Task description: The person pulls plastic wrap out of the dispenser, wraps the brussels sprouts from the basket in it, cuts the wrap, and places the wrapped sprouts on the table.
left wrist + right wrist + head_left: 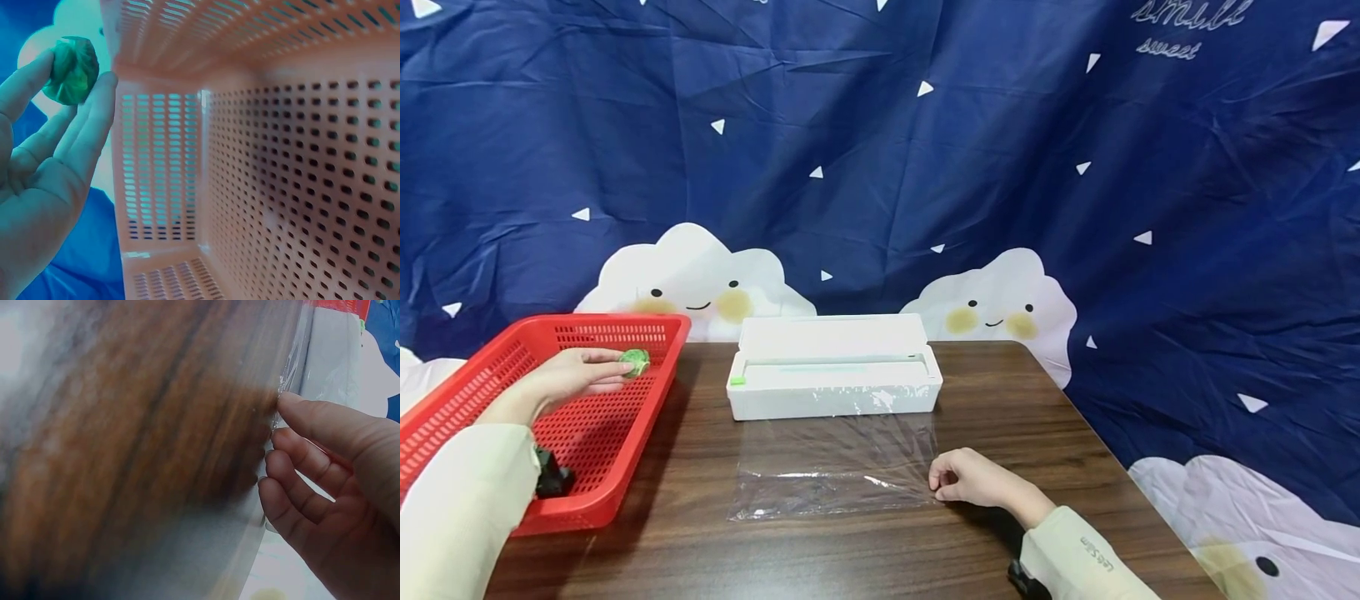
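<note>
My left hand (571, 375) pinches a small, round green Brussels sprout (636, 362) between thumb and fingertips, over the red plastic basket (658, 400). In the left wrist view the leafy sprout (73, 70) shows at the fingertips, beside the perforated basket wall. A sheet of clear cling film (838, 458) stretches from the white cling film dispenser (835, 403) toward me across the brown table. At the film's right front corner, my right hand (977, 479) pinches its edge between thumb and forefinger. The right wrist view shows the thumb at the film's edge, with the other fingers curled below.
The dispenser's lid (833, 337) stands raised at the back, and a small green tab (737, 381) sits at its left end. A dark wood-grain table (1000, 408) lies beneath. Behind it hangs a blue cloth (865, 150) with clouds and white triangles.
</note>
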The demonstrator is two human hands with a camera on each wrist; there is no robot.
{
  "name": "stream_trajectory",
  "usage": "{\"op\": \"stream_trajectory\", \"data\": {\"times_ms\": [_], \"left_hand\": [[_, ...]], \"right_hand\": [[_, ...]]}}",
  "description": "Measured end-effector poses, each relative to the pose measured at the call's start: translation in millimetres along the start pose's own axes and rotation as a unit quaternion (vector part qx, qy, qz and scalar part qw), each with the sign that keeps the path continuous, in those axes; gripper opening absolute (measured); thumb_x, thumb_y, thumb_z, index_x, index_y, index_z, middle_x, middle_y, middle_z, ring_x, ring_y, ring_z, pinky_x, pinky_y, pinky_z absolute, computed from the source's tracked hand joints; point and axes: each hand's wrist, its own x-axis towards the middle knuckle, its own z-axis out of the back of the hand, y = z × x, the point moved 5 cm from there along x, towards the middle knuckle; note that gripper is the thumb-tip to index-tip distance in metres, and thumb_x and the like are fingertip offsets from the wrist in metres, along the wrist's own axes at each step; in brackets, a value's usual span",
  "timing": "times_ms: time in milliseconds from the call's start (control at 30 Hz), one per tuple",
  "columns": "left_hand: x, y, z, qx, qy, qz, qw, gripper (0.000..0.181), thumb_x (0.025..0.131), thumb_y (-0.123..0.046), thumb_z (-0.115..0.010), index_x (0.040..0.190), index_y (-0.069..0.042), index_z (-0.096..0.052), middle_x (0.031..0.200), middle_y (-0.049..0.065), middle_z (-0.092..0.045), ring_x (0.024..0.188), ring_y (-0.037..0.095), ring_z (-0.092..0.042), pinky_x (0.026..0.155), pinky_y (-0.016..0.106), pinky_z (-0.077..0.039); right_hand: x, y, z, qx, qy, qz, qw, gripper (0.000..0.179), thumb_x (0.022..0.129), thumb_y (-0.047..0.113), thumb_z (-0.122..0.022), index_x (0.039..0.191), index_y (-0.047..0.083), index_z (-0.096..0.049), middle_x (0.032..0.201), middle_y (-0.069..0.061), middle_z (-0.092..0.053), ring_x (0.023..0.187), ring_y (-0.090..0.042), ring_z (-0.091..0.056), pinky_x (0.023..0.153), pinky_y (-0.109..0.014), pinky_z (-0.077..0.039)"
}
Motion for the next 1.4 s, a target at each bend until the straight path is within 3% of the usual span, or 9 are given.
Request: {"op": "stream_trajectory", "data": {"times_ms": [267, 567, 833, 1133, 1233, 1400], "left_hand": [[0.4, -22.8, -10.1, -0.032, -0.004, -0.024, 0.9992, 0.064, 0.094, -0.015, -0.054, 0.135, 0.018, -0.017, 0.097, -0.005, -0.059, 0.091, 0.01, -0.062, 0.08, 0.028, -0.049], [5.1, -46.3, -29.2, -0.024, 0.005, -0.054, 0.9982, 0.062, 0.095, -0.016, -0.052, 0.136, 0.016, -0.02, 0.101, -0.004, -0.058, 0.095, 0.011, -0.062, 0.084, 0.034, -0.047], [8.8, -68.9, -48.4, -0.016, 0.001, -0.064, 0.9978, 0.064, 0.093, -0.021, -0.056, 0.137, 0.013, -0.024, 0.11, 0.006, -0.052, 0.095, 0.009, -0.06, 0.09, 0.037, -0.042], [15.4, -78.3, -74.2, -0.026, 0.013, -0.062, 0.9977, 0.069, 0.093, -0.021, -0.056, 0.139, 0.013, -0.018, 0.13, 0.027, -0.037, 0.097, 0.009, -0.06, 0.091, 0.032, -0.039], [18.0, -82.9, -84.5, -0.038, 0.018, -0.066, 0.9969, 0.068, 0.093, -0.02, -0.057, 0.139, 0.013, -0.019, 0.13, 0.027, -0.036, 0.098, 0.011, -0.06, 0.091, 0.031, -0.04], [23.4, -90.8, -103.2, -0.058, 0.02, -0.08, 0.9949, 0.061, 0.091, -0.015, -0.059, 0.135, 0.014, -0.028, 0.12, 0.018, -0.048, 0.095, 0.011, -0.06, 0.088, 0.03, -0.043]], "right_hand": [[-0.3, -2, -1, -0.005, -0.004, 0.01, 0.9999, 0.018, 0.073, -0.002, -0.071, 0.072, 0.011, -0.059, 0.063, 0.013, -0.048, 0.059, -0.002, -0.046, 0.053, -0.019, -0.041], [-0.5, 1, 1, -0.007, -0.003, 0.014, 0.9999, 0.018, 0.073, -0.002, -0.071, 0.073, 0.011, -0.059, 0.063, 0.011, -0.049, 0.06, -0.003, -0.046, 0.054, -0.019, -0.04], [-0.2, 1, 1, -0.01, -0.001, 0.014, 0.9999, 0.018, 0.073, -0.002, -0.071, 0.073, 0.011, -0.059, 0.063, 0.012, -0.048, 0.06, -0.002, -0.046, 0.054, -0.019, -0.04], [0.3, 0, 1, -0.006, 0.0, 0.01, 0.9999, 0.017, 0.074, -0.002, -0.071, 0.073, 0.01, -0.059, 0.063, 0.012, -0.048, 0.06, -0.004, -0.046, 0.054, -0.019, -0.041], [0.4, 0, 1, -0.005, 0.0, 0.006, 1.0, 0.017, 0.074, -0.002, -0.071, 0.073, 0.01, -0.059, 0.063, 0.011, -0.048, 0.06, -0.004, -0.046, 0.054, -0.019, -0.041], [1.0, -2, 0, -0.005, 0.001, 0.002, 1.0, 0.017, 0.074, -0.003, -0.071, 0.073, 0.01, -0.059, 0.063, 0.011, -0.048, 0.06, -0.003, -0.046, 0.054, -0.02, -0.041]]}}
